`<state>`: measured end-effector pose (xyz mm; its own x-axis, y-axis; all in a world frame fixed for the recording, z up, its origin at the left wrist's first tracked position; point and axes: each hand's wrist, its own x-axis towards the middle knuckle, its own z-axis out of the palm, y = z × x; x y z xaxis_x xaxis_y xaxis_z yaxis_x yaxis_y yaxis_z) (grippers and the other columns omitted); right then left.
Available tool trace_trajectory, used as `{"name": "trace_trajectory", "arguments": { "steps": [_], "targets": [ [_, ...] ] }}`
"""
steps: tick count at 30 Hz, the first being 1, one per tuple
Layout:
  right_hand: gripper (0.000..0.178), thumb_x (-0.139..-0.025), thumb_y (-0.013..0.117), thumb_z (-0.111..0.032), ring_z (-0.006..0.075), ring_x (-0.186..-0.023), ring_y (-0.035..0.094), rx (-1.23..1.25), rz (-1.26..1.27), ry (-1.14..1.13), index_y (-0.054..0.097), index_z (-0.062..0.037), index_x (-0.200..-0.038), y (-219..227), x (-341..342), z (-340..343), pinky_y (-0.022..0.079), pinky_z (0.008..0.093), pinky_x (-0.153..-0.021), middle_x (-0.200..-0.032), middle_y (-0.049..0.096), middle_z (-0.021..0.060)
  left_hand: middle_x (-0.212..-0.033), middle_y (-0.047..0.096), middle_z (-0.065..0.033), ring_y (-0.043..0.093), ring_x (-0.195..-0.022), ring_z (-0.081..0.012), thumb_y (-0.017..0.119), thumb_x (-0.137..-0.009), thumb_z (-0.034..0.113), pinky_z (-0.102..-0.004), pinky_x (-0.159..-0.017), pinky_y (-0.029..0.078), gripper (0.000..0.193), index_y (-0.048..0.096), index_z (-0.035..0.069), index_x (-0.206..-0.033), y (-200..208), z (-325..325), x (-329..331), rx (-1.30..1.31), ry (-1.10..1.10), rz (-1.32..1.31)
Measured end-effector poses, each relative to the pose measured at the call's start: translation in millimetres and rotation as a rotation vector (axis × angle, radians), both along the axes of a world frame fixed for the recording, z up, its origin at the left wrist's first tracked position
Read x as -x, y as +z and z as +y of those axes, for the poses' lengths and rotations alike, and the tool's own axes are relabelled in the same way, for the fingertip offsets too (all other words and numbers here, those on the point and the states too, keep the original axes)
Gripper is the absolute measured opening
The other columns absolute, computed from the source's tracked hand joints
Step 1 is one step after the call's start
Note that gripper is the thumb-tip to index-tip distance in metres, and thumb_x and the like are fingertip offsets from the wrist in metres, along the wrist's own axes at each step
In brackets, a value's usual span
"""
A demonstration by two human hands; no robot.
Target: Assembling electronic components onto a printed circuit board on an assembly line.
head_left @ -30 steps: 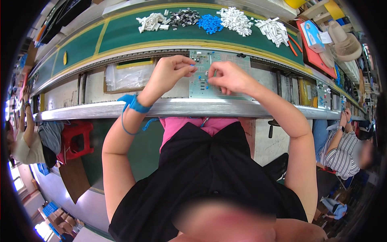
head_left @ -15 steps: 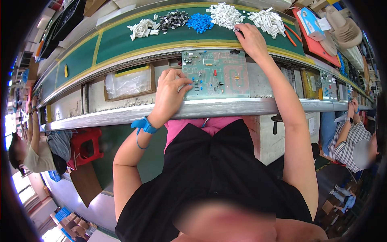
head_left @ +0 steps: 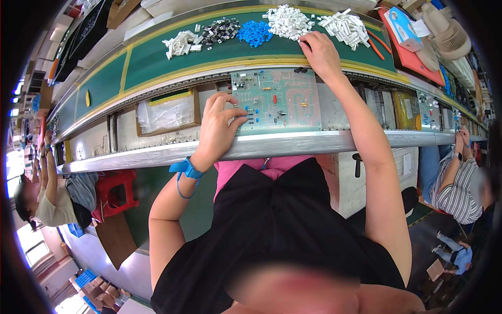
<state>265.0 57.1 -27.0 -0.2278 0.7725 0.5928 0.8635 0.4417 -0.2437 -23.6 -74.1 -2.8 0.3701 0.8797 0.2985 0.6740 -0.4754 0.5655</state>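
Observation:
A green printed circuit board [head_left: 293, 123] sits on the line's rails in front of me, carrying blue, black and red components. My left hand [head_left: 218, 124] is over its left edge; thumb and forefinger are curved with a small gap between their tips, close to blue and black parts. Farther off, my right hand [head_left: 321, 55] reaches across the green bench, thumb and forefinger drawn together at the near edge of a pile of small white connectors [head_left: 289, 22]. Whatever lies between those fingertips is too small to make out. A blue wrist strap [head_left: 186, 168] circles my left wrist.
Piles of white connectors [head_left: 181, 44], black parts [head_left: 220, 30], blue parts [head_left: 254, 33] and longer white pieces [head_left: 345, 29] line the bench. Orange-handled pliers [head_left: 378, 43], a red tray [head_left: 402, 52] and a fan [head_left: 449, 37] are right. Co-workers sit on both sides.
My right hand has shifted slightly left along the white connector pile, and its fingertips have come closer together. My left hand stays at the board's left edge. The whole view has shifted a little.

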Motion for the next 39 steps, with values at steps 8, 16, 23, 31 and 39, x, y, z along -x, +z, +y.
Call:
{"name": "trace_trajectory", "arguments": {
  "steps": [8,16,23,31,39],
  "targets": [
    [0.009,-0.080,0.065,-0.011,0.0255,-0.081,0.059,0.019,0.059,-0.016,0.062,-0.0026,-0.081,6.5,-2.2,-5.8,0.047,0.0343,-0.070,-0.082,0.061,0.0071,-0.101,0.056,-0.0073,0.047,-0.109,-0.0294,0.073,-0.067,0.009,-0.0386,-0.090,0.041,0.013,0.071,0.006,-0.079,-3.1,1.9,0.2,-0.042,-0.047,0.000],
    [0.012,-0.081,0.066,-0.009,0.0192,-0.079,0.062,0.367,0.339,0.236,0.064,-0.0022,-0.090,39.2,16.0,-44.2,0.050,0.0294,-0.070,-0.085,0.065,0.0077,-0.101,0.055,-0.0062,0.047,-0.109,-0.0296,0.074,-0.064,0.008,-0.0388,-0.089,0.041,0.012,0.070,0.007,-0.076,2.4,2.6,-4.9,-0.024,-0.019,0.014],
    [0.010,-0.076,0.066,-0.008,0.0247,-0.090,0.058,0.324,-0.053,0.499,0.065,-0.0017,-0.084,35.0,24.2,-63.0,0.046,0.0353,-0.082,-0.090,0.064,0.0064,-0.102,0.057,-0.0049,0.047,-0.111,-0.0289,0.071,-0.071,0.008,-0.0404,-0.090,0.041,0.011,0.070,0.007,-0.081,8.5,5.7,-8.3,-0.107,-0.117,0.112],
    [0.008,-0.076,0.066,-0.010,0.0216,-0.090,0.057,0.282,-0.165,0.478,0.066,-0.0049,-0.082,33.5,26.0,-68.3,0.045,0.0341,-0.081,-0.089,0.064,0.0034,-0.089,0.058,-0.0039,0.053,-0.100,-0.0256,0.067,-0.075,0.011,-0.0388,-0.085,0.039,0.009,0.068,0.007,-0.083,33.4,51.4,-26.1,-0.351,-0.127,0.001],
    [0.008,-0.073,0.064,-0.008,0.0211,-0.088,0.056,0.242,-0.226,0.472,0.067,-0.0056,-0.079,30.2,33.5,-68.9,0.045,0.0335,-0.079,-0.085,0.063,0.0032,-0.091,0.060,-0.0053,0.052,-0.098,-0.0254,0.066,-0.076,0.015,-0.0379,-0.086,0.040,0.011,0.070,0.009,-0.084,2.3,150.5,-85.1,-0.464,-0.065,0.143]
  ]
}}
